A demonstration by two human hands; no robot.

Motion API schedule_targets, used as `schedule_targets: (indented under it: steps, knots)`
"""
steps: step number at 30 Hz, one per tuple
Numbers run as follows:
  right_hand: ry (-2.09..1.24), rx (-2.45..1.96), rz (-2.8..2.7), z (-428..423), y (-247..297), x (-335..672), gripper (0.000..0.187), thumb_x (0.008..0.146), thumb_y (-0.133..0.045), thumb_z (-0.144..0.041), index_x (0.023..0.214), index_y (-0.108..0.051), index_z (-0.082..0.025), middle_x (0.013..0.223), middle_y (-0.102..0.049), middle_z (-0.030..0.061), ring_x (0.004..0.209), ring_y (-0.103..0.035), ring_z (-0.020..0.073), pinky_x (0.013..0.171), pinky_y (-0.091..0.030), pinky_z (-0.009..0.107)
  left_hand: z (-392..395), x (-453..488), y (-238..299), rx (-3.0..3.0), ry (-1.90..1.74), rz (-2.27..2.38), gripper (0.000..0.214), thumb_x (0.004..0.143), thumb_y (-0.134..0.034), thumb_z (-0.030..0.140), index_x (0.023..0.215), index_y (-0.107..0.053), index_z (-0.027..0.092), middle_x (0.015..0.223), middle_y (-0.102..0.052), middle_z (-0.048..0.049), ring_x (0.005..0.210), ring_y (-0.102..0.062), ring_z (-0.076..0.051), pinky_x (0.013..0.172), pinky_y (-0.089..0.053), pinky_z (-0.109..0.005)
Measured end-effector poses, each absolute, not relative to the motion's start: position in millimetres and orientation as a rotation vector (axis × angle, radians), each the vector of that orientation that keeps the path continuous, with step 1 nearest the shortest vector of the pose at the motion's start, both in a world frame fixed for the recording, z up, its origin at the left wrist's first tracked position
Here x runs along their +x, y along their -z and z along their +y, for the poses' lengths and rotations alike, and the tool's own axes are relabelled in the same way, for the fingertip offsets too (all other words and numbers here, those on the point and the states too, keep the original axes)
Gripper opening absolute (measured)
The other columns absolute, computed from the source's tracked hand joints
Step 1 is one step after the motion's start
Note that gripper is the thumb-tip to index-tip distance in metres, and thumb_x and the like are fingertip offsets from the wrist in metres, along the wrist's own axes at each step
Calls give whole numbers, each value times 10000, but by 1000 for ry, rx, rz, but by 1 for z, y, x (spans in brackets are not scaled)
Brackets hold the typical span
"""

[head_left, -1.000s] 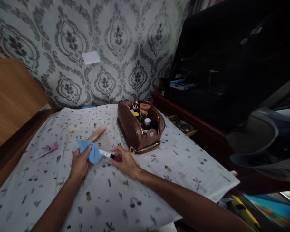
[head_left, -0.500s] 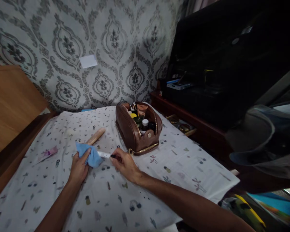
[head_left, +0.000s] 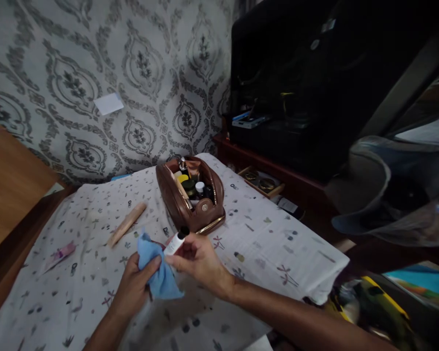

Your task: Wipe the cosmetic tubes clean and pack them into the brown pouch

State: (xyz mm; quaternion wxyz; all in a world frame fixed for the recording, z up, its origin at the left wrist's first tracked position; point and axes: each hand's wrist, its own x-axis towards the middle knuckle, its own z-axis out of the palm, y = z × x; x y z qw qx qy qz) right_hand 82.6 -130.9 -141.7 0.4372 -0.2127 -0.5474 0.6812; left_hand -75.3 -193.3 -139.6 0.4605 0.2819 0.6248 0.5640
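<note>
My left hand (head_left: 133,285) is closed on a light blue cloth (head_left: 164,282), which hangs down from its fingers. Close beside it, my right hand (head_left: 207,265) grips a small white bottle (head_left: 173,245) with a black cap. The bottle is tilted with its cap up and to the right, and its lower end meets the cloth. Just behind both hands stands a brown toiletry bag (head_left: 168,197), unzipped, with several jars, tubes and bottles inside. A beige stick-like item (head_left: 127,224) lies on the patterned cloth left of the bag.
A pink-and-clear packet (head_left: 63,252) lies at the left on the white patterned sheet (head_left: 95,204). To the right are a dark television (head_left: 296,97), a small wooden tray (head_left: 261,183) and a clear plastic bag (head_left: 366,195). A wooden panel (head_left: 14,185) borders the left.
The view has shifted to the right. My right hand has moved from the bottle's black cap to its white body, and the bottle has turned cap upward. Both hands are closer together.
</note>
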Motion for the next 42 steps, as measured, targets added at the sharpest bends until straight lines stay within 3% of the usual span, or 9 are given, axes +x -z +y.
schedule_targets:
  steps: [4,10,16,21,26,35,42]
  knots:
    - [-1514,-558,-1450,-130,142,102,436,733,-755,-598,773,-642,-179,721,-574,-7,643,-516,117,599,-452,236,-190,-48,137,698,-1352,1525,593,452,-896,580,841,-732,164,724,-712,-55,651,-668,-203,628,-563,-290]
    - [-1489,-531,-1497,-121,137,133,375,850,-665,-544,776,-605,-181,707,-550,-13,647,-501,116,566,-423,214,-187,-30,135,745,-1270,1530,528,558,-867,557,878,-736,158,735,-713,-58,667,-660,-204,623,-551,-285]
    - [-1493,-582,-1496,-114,136,150,339,898,-602,-527,877,-605,-189,728,-563,-10,665,-528,128,599,-453,227,-178,-10,129,707,-1269,1558,534,440,-913,528,795,-735,171,650,-690,-33,603,-624,-176,578,-539,-269]
    - [-1334,-609,-1645,-108,129,163,269,925,-575,-446,862,-652,-196,858,-622,25,729,-565,143,631,-473,241,-172,3,130,617,-1330,1528,548,393,-929,499,780,-716,174,714,-721,-45,661,-658,-196,639,-567,-299]
    - [-1302,-600,-1691,-102,121,176,221,927,-583,-411,897,-690,-219,882,-643,35,814,-604,183,689,-492,276,-169,8,133,710,-1258,1512,505,499,-906,491,852,-736,173,789,-742,-74,725,-674,-216,698,-571,-317]
    - [-1381,-668,-1625,-92,116,192,250,929,-571,-446,916,-657,-212,734,-578,8,663,-535,154,577,-445,266,-160,-3,126,1044,-1172,1540,351,661,-827,420,895,-736,175,736,-675,-33,626,-574,-156,592,-493,-239]
    - [-1428,-727,-1655,-79,97,210,307,937,-585,-477,968,-601,-171,694,-509,-22,601,-457,104,530,-404,227,-154,-45,132,1062,-1167,1603,361,757,-737,478,934,-659,173,713,-592,3,612,-530,-139,579,-474,-237]
